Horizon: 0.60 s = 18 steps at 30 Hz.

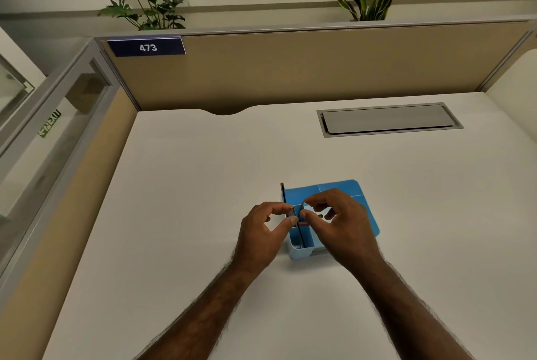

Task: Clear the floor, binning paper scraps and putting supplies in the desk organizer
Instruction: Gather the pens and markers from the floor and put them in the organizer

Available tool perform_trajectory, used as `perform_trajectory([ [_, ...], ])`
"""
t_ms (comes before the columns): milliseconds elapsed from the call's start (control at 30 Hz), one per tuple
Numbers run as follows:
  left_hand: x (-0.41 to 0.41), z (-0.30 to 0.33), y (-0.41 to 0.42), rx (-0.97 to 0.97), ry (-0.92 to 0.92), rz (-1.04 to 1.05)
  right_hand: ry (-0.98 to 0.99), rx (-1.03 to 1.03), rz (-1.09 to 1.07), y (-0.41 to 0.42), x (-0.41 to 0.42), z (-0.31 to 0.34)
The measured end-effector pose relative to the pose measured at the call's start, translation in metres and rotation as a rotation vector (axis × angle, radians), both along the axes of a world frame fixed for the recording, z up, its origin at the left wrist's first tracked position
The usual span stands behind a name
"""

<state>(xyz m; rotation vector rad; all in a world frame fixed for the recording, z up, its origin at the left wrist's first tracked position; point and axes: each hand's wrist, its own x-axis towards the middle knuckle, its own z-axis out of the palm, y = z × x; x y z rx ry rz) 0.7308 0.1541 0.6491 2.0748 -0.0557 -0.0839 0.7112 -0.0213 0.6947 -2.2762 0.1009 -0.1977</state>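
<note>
Organizer [348, 188] mid-tabletop [189, 185], open room all round; left hand [261, 231] and right hand [340, 223] each pinch a pencil [293, 210] over it.

A white desk [189, 214] fills the cubicle, its back edge cut with a shallow curved notch. A blue organizer [345, 194] sits directly on the desktop near the middle, thin pencils [282, 194] standing in its front compartment. A grey cable hatch [388, 119] lies set into the surface at rear right.
</note>
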Motion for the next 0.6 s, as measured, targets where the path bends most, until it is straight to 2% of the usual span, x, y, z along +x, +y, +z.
perform_trajectory([
  [300, 0.001, 0.011, -0.007, -0.025, -0.030, -0.038, 0.040, -0.023, 0.085, 0.006, 0.000, 0.003],
  [600, 0.008, 0.056, -0.003, 0.037, -0.254, -0.011, -0.137, 0.084, 0.045, 0.004, 0.002, 0.030],
])
